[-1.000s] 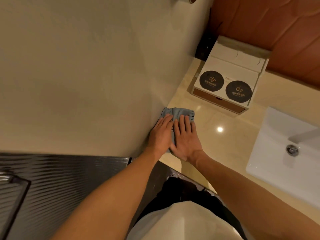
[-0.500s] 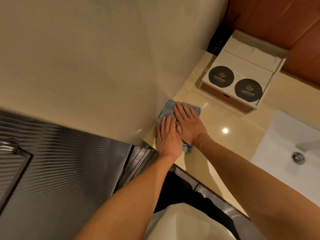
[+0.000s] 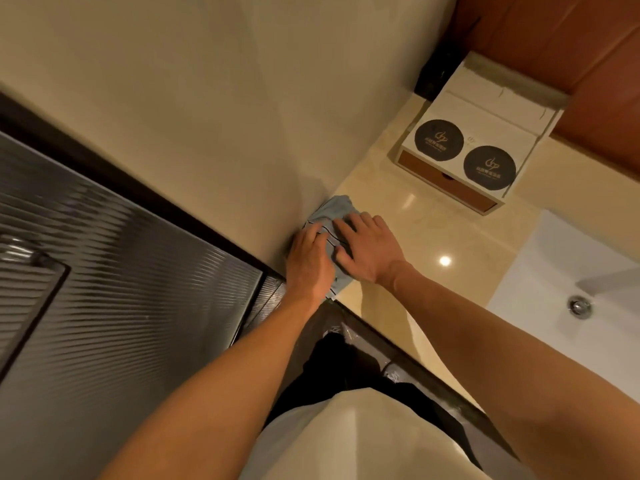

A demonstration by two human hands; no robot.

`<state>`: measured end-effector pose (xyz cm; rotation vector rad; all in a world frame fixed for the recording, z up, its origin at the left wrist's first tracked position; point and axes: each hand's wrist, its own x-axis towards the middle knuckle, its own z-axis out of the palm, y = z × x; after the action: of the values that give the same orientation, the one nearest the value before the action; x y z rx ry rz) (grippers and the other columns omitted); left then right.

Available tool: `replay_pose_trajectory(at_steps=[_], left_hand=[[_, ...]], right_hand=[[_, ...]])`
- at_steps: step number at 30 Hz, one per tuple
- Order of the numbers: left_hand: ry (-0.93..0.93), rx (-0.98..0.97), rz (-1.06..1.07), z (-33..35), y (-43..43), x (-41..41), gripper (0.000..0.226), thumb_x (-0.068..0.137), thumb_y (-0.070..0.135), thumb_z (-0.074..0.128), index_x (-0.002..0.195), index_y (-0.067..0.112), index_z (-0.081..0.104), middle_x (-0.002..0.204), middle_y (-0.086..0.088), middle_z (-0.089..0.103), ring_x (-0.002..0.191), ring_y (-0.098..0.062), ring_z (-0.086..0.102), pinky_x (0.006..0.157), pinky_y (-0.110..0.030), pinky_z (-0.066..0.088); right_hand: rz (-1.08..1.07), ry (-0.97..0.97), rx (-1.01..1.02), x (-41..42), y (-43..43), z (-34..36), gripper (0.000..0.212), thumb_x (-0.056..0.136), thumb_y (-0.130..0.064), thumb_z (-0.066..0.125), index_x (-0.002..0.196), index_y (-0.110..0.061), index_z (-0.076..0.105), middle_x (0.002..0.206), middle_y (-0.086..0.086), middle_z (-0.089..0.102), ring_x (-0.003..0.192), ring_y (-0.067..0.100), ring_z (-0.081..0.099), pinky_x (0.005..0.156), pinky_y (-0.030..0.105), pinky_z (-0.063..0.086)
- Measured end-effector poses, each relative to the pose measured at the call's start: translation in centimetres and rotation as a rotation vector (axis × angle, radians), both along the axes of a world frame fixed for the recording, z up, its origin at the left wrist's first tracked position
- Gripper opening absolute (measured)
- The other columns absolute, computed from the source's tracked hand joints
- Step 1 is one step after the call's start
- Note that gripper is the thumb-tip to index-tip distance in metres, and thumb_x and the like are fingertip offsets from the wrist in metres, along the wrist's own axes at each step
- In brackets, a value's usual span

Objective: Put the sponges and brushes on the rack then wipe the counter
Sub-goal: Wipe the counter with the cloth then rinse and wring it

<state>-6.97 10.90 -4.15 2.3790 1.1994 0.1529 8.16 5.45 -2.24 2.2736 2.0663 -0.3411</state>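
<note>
A pale beige wall (image 3: 207,116) fills the upper left of the view. Below it stands a dark panel (image 3: 121,306) with fine ribs, blurred in places. The glossy cream counter (image 3: 433,223) runs from the corner by the wall toward the right, with a dark front edge. A white sink (image 3: 554,258) is set in it at the right side, partly cut by the frame. At the far end of the counter, against a brown wall, stands a white box (image 3: 485,116) with a brown drawer front and two black round labels (image 3: 439,140) on top.

Both bare forearms reach forward to the corner where the counter meets the beige wall. The left hand (image 3: 310,261) lies flat, palm down, fingers straight and together, and presses on a blue-grey cloth (image 3: 337,207). The right hand (image 3: 367,247) is just beside it, also palm down, with fingers spread and thumb out, and presses on the same cloth. Neither hand curls around it. The cloth lies crumpled on the counter, touching the wall, and its far end shows beyond the fingertips.

A metal drain (image 3: 579,306) sits in the sink, and a small bright spot of light (image 3: 445,260) shines on the counter near the right wrist.
</note>
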Motion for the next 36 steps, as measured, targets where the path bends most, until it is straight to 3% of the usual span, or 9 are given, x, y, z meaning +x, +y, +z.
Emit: replay_pose_trajectory(at_steps=[1, 3, 4, 6, 14, 22, 28, 36], left_hand=[[0.014, 0.028, 0.017, 0.2, -0.5, 0.0, 0.048, 0.095, 0.012, 0.037, 0.138, 0.001, 0.055, 0.151, -0.016, 0.046, 0.135, -0.035, 0.045, 0.112, -0.047, 0.039], [0.061, 0.083, -0.002, -0.7, -1.7, -0.2, 0.05, 0.1, 0.021, 0.035, 0.146, 0.003, 0.046, 0.156, -0.018, 0.039, 0.141, -0.035, 0.039, 0.119, -0.049, 0.028], [0.073, 0.077, -0.006, -1.3, -2.3, -0.3, 0.053, 0.104, 0.026, 0.035, 0.153, 0.006, 0.036, 0.162, -0.017, 0.029, 0.148, -0.033, 0.03, 0.124, -0.048, 0.018], [0.104, 0.047, -0.015, -2.1, -2.7, -0.6, 0.058, 0.108, 0.033, 0.03, 0.161, 0.012, 0.016, 0.169, -0.012, 0.01, 0.156, -0.025, 0.009, 0.126, -0.044, 0.0], [0.247, -0.04, -0.165, -0.9, -1.6, -1.6, 0.061, 0.109, 0.028, 0.03, 0.162, 0.02, 0.003, 0.17, -0.006, -0.006, 0.156, -0.022, -0.009, 0.123, -0.039, -0.014], [0.351, -0.1, -0.247, -0.3, -3.4, -1.1, 0.064, 0.107, 0.029, 0.03, 0.162, 0.021, -0.001, 0.169, -0.004, -0.018, 0.154, -0.021, -0.019, 0.124, -0.045, -0.016], [0.401, -0.073, -0.367, -0.7, -6.3, -0.6, 0.066, 0.106, 0.034, 0.026, 0.162, 0.025, -0.008, 0.167, -0.004, -0.023, 0.153, -0.022, -0.025, 0.123, -0.048, -0.018], [0.43, -0.018, -0.454, -0.2, -12.2, 1.1, 0.065, 0.106, 0.034, 0.026, 0.161, 0.026, -0.007, 0.168, -0.005, -0.019, 0.154, -0.026, -0.022, 0.122, -0.051, -0.017]], right_hand=[[0.026, 0.011, 0.01, 0.3, 0.0, -0.1, 0.074, 0.094, -0.057, 0.019, 0.146, -0.012, 0.046, 0.145, 0.017, 0.05, 0.125, 0.036, 0.048, 0.099, 0.046, 0.033], [0.08, 0.015, -0.015, 0.3, -0.6, -1.0, 0.076, 0.097, -0.057, 0.012, 0.16, -0.015, 0.023, 0.166, 0.012, 0.021, 0.152, 0.029, 0.02, 0.119, 0.047, 0.016], [0.096, 0.015, -0.046, 0.1, -1.1, -1.7, 0.075, 0.098, -0.055, 0.006, 0.162, -0.017, 0.012, 0.169, 0.009, 0.008, 0.156, 0.026, 0.006, 0.124, 0.046, 0.006], [0.08, -0.006, -0.083, -0.5, -1.9, -2.6, 0.073, 0.097, -0.052, -0.002, 0.162, -0.018, 0.003, 0.169, 0.007, -0.003, 0.156, 0.023, -0.006, 0.125, 0.046, -0.002], [0.025, 0.001, -0.125, -1.0, -4.5, -2.4, 0.071, 0.101, -0.056, 0.011, 0.16, -0.021, -0.008, 0.168, 0.008, -0.012, 0.155, 0.023, -0.011, 0.125, 0.046, 0.002], [-0.017, -0.032, -0.189, -2.5, -8.4, -1.9, 0.073, 0.101, -0.061, 0.006, 0.158, -0.021, -0.018, 0.166, 0.012, -0.018, 0.154, 0.027, -0.014, 0.124, 0.047, 0.0], [0.002, -0.019, -0.128, -1.1, -13.6, -2.0, 0.071, 0.097, -0.055, -0.009, 0.161, -0.025, -0.01, 0.168, 0.014, -0.003, 0.156, 0.028, 0.001, 0.118, 0.047, 0.014], [-0.054, -0.018, -0.06, -0.5, -20.7, -2.9, 0.065, 0.106, -0.048, 0.018, 0.162, -0.021, 0.003, 0.167, 0.017, 0.007, 0.154, 0.033, 0.011, 0.113, 0.048, 0.021]])
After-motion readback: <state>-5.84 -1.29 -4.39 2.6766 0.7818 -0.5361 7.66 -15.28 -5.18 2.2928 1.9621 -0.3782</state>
